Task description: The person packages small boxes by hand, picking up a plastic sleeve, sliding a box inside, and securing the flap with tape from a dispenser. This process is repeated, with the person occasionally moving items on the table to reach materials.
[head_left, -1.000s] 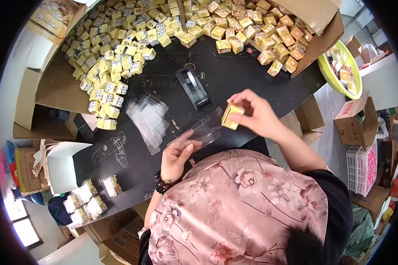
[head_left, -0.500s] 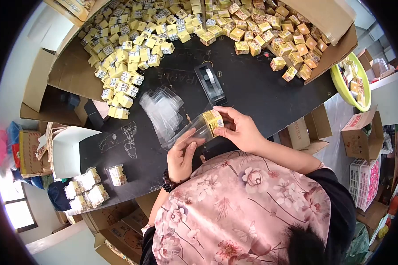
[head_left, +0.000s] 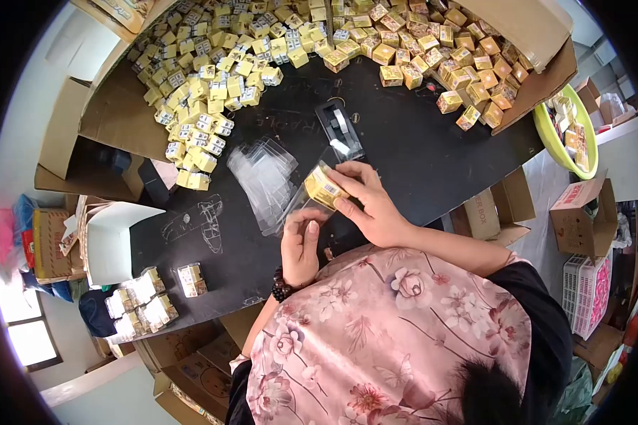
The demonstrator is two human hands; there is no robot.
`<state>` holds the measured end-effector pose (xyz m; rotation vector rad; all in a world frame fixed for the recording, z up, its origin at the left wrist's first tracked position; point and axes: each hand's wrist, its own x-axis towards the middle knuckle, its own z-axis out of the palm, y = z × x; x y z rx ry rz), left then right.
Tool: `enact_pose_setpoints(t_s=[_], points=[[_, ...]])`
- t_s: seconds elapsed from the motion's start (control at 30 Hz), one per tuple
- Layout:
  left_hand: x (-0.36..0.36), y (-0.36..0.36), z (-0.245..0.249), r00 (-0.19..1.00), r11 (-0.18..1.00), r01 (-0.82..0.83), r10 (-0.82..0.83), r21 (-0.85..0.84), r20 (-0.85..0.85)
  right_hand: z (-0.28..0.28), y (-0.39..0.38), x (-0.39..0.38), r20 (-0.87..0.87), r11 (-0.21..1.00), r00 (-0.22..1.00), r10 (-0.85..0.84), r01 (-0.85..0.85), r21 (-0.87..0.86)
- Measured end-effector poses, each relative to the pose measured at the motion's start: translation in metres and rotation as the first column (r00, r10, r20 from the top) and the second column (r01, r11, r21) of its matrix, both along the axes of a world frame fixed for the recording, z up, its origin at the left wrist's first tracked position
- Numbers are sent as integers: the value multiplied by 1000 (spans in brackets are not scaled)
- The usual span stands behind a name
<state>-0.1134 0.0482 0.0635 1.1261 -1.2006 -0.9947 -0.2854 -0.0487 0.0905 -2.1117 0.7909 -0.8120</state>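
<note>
Between my hands is a clear plastic sleeve with a small yellow box (head_left: 324, 185) in it. My right hand (head_left: 370, 205) pinches the box and sleeve from the right, thumb in front. My left hand (head_left: 301, 244) is curled around the lower left end of the clear sleeve, a bracelet at its wrist. Flat clear sleeves (head_left: 262, 180) lie in a loose pile left of my hands. Just beyond the held box stands a black tape dispenser (head_left: 342, 129).
Heaps of yellow boxes (head_left: 220, 88) and orange-yellow boxes (head_left: 475, 71) cover the table's far side, edged by cardboard. Wrapped packs (head_left: 142, 301) and a single pack (head_left: 191, 280) sit at the left, near a white box (head_left: 106, 244). A green basket (head_left: 581, 142) is at the right.
The yellow box has shifted left and tilted, and now sits deeper in the clear sleeve. My right hand has moved left with it, while my left hand has moved slightly right.
</note>
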Motion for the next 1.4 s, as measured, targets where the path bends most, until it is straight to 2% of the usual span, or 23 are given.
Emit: enact_pose_setpoints(t_s=[0.03,0.07,0.1,0.13,0.2,0.27,0.3,0.33,0.4,0.47,0.53,0.6,0.73,0.8,0.93,0.97,1.03,1.1,1.17,1.23,1.27,1.33,1.4], points=[[-1,0,0,1000,1000,-3,3,1,1,-1,4,4,238,959,968,-84,13,284],[-3,-2,0,990,997,70,-75,-44,-118,-3,6,8,426,841,876,-227,-45,540],[-4,-3,0,960,986,138,-157,-97,-232,-10,5,10,568,629,745,-351,-263,732],[-4,-2,11,950,970,243,-243,-26,-196,-12,3,10,568,628,745,-350,-263,732],[3,3,25,924,926,372,-364,57,-118,-15,-1,7,648,470,673,-356,-470,747],[43,10,35,805,745,568,-592,350,-44,-15,-9,4,674,551,657,-338,-442,708],[64,19,22,813,630,535,-565,563,-140,-12,-12,2,671,691,713,-204,-381,615],[59,18,26,916,800,352,-400,485,-5,-9,-13,2,635,805,769,-76,-328,494],[29,5,35,990,989,23,-43,147,136,-3,-8,3,611,804,791,-39,-338,489],[4,-9,44,972,999,-7,19,53,-233,7,-5,5,450,750,890,74,-347,563],[14,-13,38,967,997,17,4,81,-254,6,-9,4,432,758,898,78,-335,559],[24,-15,34,947,952,231,-172,201,-271,-4,-14,-3,285,878,924,254,-344,334],[24,-23,32,967,963,243,-231,113,-108,-6,-12,-2,303,916,927,221,-304,261],[13,-27,39,993,992,120,-120,39,10,-8,-12,3,587,735,806,75,-443,513],[5,-27,32,984,999,36,-37,-5,-175,0,-28,3,584,642,810,59,-478,599],[5,-28,33,993,998,32,-26,51,-112,2,-31,3,583,640,810,59,-479,600],[6,-27,37,999,994,26,-21,108,-47,4,-35,4,386,656,911,142,-379,653],[8,-28,40,993,994,28,-39,101,113,0,-37,5,430,683,893,134,-397,613],[9,-27,41,988,995,39,-52,93,142,-4,-37,6,471,707,873,130,-415,573],[9,-27,42,983,995,47,-61,84,173,-7,-38,5,465,569,885,30,-397,720],[9,-27,42,985,995,59,-70,76,159,-7,-39,4,465,568,885,31,-398,720],[10,-27,42,986,995,69,-78,66,145,-5,-42,1,409,708,891,197,-418,569],[13,-29,42,975,989,91,-112,113,193,1,-48,-2,326,746,906,270,-411,524]])
